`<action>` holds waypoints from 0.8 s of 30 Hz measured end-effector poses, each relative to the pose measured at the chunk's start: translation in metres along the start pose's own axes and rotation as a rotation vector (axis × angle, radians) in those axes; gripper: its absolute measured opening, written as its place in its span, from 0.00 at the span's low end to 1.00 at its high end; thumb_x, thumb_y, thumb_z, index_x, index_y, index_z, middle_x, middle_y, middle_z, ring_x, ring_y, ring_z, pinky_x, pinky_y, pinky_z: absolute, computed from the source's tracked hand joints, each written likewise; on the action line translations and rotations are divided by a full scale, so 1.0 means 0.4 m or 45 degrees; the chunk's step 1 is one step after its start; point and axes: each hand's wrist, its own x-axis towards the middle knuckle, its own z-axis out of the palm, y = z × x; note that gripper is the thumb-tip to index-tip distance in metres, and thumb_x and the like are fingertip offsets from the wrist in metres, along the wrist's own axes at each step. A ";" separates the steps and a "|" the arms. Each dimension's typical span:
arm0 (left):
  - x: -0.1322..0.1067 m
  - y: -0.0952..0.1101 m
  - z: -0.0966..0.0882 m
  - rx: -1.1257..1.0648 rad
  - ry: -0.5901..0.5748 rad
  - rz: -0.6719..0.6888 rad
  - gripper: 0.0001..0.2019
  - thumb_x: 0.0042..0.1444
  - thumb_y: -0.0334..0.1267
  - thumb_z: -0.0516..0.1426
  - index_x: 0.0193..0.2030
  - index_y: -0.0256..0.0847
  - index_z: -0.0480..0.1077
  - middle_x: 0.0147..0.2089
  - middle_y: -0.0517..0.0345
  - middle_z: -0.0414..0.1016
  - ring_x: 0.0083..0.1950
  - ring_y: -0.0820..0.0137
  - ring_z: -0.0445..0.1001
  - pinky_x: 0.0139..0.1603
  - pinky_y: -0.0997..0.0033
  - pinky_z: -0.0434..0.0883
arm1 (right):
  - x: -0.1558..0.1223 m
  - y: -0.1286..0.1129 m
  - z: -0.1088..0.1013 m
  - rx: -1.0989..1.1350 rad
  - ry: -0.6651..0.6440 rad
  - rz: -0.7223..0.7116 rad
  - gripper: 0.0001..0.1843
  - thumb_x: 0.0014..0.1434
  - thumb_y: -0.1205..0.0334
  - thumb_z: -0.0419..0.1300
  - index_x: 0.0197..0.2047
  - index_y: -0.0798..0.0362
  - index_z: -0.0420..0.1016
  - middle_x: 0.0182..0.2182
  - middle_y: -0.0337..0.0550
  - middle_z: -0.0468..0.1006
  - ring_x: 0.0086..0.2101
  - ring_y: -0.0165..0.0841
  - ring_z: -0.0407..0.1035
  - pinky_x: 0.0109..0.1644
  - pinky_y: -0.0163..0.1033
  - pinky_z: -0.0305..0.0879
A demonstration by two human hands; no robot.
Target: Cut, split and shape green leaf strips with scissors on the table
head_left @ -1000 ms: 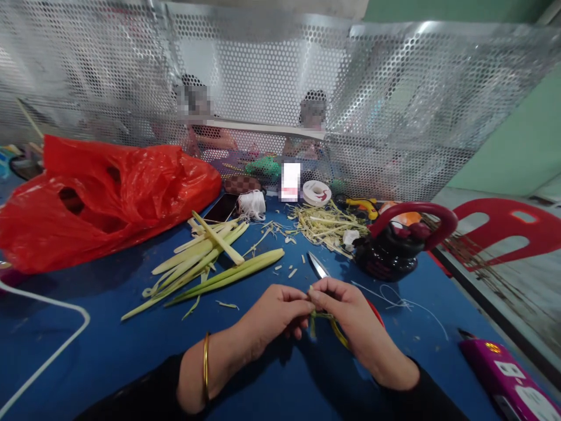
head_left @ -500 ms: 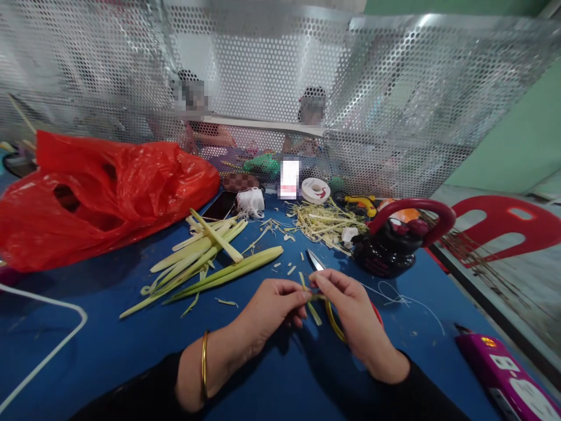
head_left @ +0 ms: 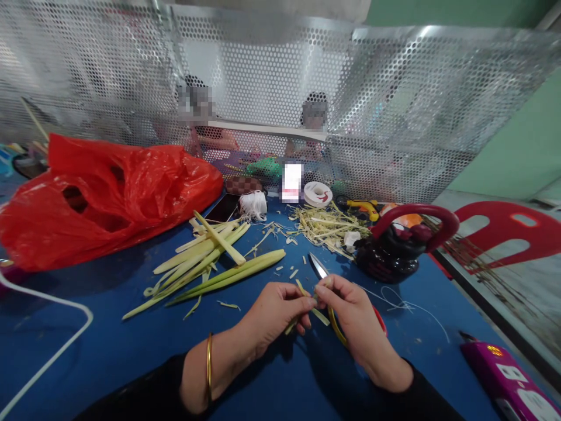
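My left hand (head_left: 274,310) and my right hand (head_left: 350,307) meet over the blue table (head_left: 131,351), both pinching a thin yellow-green leaf strip (head_left: 312,304) between the fingertips. The strip is folded, with its ends sticking out above and below the fingers. A pair of scissors (head_left: 319,270) lies under my right hand, its blade pointing away and its yellow and red handles partly hidden. A gold bangle (head_left: 209,368) sits on my left wrist.
Long green leaf blades (head_left: 210,263) lie left of centre, and a pile of pale trimmings (head_left: 326,225) lies further back. A red plastic bag (head_left: 100,199), a dark basket with a red handle (head_left: 401,245), a white thread spool (head_left: 253,204), tape (head_left: 317,193) and a perforated metal screen (head_left: 394,105) surround them. Two people sit behind the screen.
The strip was bunched between my fingertips; now it is spread out, with its ends showing above and below. My hands have shifted slightly apart.
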 end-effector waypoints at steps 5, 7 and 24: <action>-0.002 0.000 0.002 -0.014 -0.012 -0.006 0.12 0.44 0.43 0.65 0.27 0.34 0.75 0.19 0.58 0.73 0.20 0.76 0.68 0.25 0.76 0.63 | 0.005 0.014 0.002 -0.057 0.060 -0.023 0.14 0.50 0.53 0.64 0.22 0.53 0.69 0.18 0.33 0.65 0.23 0.29 0.58 0.30 0.36 0.56; -0.002 0.002 0.000 -0.057 0.016 0.027 0.12 0.45 0.42 0.65 0.30 0.33 0.76 0.22 0.55 0.76 0.22 0.75 0.70 0.27 0.76 0.64 | 0.006 0.008 -0.005 -0.130 0.106 -0.093 0.12 0.52 0.53 0.63 0.25 0.52 0.71 0.21 0.35 0.69 0.25 0.31 0.62 0.32 0.36 0.59; 0.012 -0.014 0.007 -0.541 0.104 0.211 0.21 0.41 0.38 0.68 0.43 0.34 0.73 0.32 0.51 0.80 0.23 0.72 0.70 0.25 0.70 0.69 | -0.045 0.026 0.035 -0.405 -0.163 -0.234 0.20 0.61 0.51 0.55 0.22 0.53 0.69 0.22 0.39 0.70 0.27 0.32 0.63 0.32 0.35 0.59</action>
